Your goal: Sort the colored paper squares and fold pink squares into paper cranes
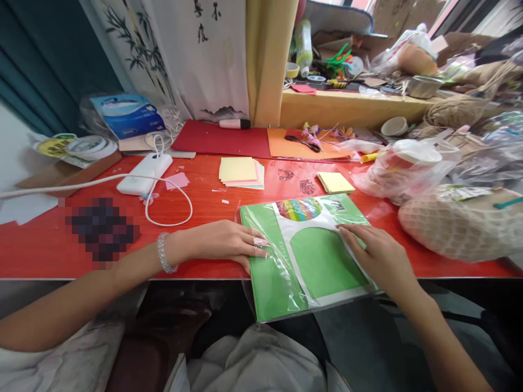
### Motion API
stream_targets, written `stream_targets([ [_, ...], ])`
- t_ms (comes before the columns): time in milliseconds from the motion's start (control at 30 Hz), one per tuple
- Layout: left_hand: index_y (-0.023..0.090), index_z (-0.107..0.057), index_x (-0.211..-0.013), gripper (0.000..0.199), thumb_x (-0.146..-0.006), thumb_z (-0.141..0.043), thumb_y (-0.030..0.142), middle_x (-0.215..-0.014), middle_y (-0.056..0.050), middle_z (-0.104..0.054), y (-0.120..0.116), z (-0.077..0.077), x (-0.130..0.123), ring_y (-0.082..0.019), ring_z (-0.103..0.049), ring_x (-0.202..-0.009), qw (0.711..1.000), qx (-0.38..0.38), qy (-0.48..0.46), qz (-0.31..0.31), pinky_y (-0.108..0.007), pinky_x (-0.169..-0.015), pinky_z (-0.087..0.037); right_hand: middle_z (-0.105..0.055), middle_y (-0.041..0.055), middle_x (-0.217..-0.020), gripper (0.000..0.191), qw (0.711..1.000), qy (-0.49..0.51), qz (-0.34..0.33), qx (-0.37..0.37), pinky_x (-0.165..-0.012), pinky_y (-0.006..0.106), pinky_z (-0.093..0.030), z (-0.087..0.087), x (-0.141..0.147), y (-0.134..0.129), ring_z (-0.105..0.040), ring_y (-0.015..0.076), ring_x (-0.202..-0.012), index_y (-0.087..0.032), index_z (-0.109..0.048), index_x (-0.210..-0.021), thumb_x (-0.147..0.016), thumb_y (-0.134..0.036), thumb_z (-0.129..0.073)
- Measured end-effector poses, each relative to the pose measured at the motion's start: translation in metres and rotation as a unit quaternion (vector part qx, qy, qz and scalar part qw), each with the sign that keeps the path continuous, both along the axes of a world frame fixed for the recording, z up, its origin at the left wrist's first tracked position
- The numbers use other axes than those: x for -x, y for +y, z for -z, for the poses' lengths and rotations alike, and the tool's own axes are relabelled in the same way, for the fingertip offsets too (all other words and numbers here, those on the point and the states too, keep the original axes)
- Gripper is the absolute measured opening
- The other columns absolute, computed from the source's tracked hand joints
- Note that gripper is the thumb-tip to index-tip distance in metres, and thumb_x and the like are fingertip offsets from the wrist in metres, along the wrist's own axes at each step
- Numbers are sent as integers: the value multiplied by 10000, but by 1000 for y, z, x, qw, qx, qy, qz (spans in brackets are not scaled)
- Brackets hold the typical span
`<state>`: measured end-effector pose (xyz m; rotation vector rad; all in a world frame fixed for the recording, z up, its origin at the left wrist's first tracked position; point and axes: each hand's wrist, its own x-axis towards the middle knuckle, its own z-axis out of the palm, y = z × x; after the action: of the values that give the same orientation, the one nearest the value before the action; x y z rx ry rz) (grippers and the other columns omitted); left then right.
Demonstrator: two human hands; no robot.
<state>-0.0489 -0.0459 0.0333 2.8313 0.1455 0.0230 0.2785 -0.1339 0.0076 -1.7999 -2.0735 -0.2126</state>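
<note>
A flat pack of coloured paper (327, 261) in a clear plastic wrapper lies in front of me, its near part jutting past the table's front edge. Green paper shows through, with a white printed sheet and a striped colour picture at the top. My left hand (226, 242) holds its left side, fingers stretched over the top and thumb down at the edge. At the right side, my right hand (378, 256) has thumb and finger tips together on the wrapper. Whether those tips pinch the plastic or only press it is hard to see.
Sticky note pads (241, 171) and a smaller yellow pad (335, 183) lie beyond the pack. A white power strip (145, 173) with a looping cable is at left. Scissors (302, 143) rest on orange paper. Bagged items (417, 163) and a netted bundle (457, 226) crowd the right.
</note>
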Motion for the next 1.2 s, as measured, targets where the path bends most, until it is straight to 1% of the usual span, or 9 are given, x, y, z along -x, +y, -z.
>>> stream_targets([
  [100, 261, -558, -1262, 437, -849, -534, 402, -1287, -64, -585, 2, 1, -1, -205, -477, -1264, 1000, 25, -2, -3, -322, -1068, -383, -716, 78, -978, 341, 999, 15, 37, 22, -774, 390, -502, 3, -19, -1, -661, 269, -912, -181, -675, -978, -917, -408, -428],
  [267, 293, -477, -1334, 430, -906, -468, 339, -1386, -30, -490, 2, 6, 2, -184, -456, -1279, 1000, 18, -14, -14, -321, -1090, -353, -704, 77, -1007, 326, 996, 46, 58, 53, -782, 390, -497, 8, -29, 1, -650, 271, -942, -193, -677, -957, -909, -414, -442],
  [400, 287, -514, -1305, 402, -904, -487, 313, -1328, -41, -549, 3, 10, 4, -187, -509, -1229, 999, 23, -45, -16, -321, -1057, -400, -688, 70, -981, 333, 993, 95, 56, 29, -830, 406, -484, 15, -28, 5, -629, 259, -957, -197, -676, -918, -914, -412, -421],
  [500, 258, -548, -1276, 379, -909, -475, 321, -1296, -50, -576, 5, 10, 3, -200, -522, -1215, 999, 23, -40, -12, -344, -1045, -419, -680, 70, -983, 323, 992, 106, 60, 27, -836, 401, -479, 18, -27, 5, -618, 247, -962, -194, -677, -913, -916, -398, -426],
  [667, 290, -594, -1221, 341, -891, -515, 321, -1240, -52, -619, 8, 6, -1, -199, -551, -1183, 995, 79, -51, -33, -342, -1002, -465, -684, 59, -974, 307, 991, 114, 63, 20, -849, 391, -478, 18, -25, 4, -622, 231, -957, -193, -681, -911, -914, -381, -439],
  [800, 332, -566, -1245, 346, -920, -466, 264, -1282, -33, -590, 9, 4, 1, -179, -537, -1201, 994, 102, -37, -35, -311, -1006, -458, -682, 63, -971, 305, 990, 121, 63, 22, -861, 412, -476, 17, -25, 4, -619, 242, -963, -195, -680, -907, -916, -375, -434],
  [967, 346, -494, -1313, 392, -958, -353, 252, -1365, 2, -511, 11, 4, 2, -191, -479, -1260, 998, 58, 25, -9, -331, -1040, -413, -686, 59, -965, 282, 991, 118, 60, 13, -869, 385, -480, 19, -25, 3, -622, 228, -959, -199, -675, -903, -915, -363, -446],
  [1067, 347, -493, -1314, 387, -953, -370, 283, -1364, 6, -512, 13, 4, 1, -199, -484, -1253, 998, 49, 34, 0, -329, -1035, -406, -688, 56, -968, 282, 992, 106, 63, 6, -867, 377, -480, 19, -25, 2, -622, 227, -962, -202, -673, -907, -916, -370, -447],
  [1200, 378, -472, -1321, 400, -956, -369, 250, -1367, 13, -511, 14, 1, 1, -181, -466, -1268, 997, 68, 27, -4, -310, -1025, -410, -689, 52, -967, 295, 993, 97, 64, 5, -862, 377, -480, 19, -23, 1, -623, 229, -968, -200, -670, -915, -923, -371, -429],
])
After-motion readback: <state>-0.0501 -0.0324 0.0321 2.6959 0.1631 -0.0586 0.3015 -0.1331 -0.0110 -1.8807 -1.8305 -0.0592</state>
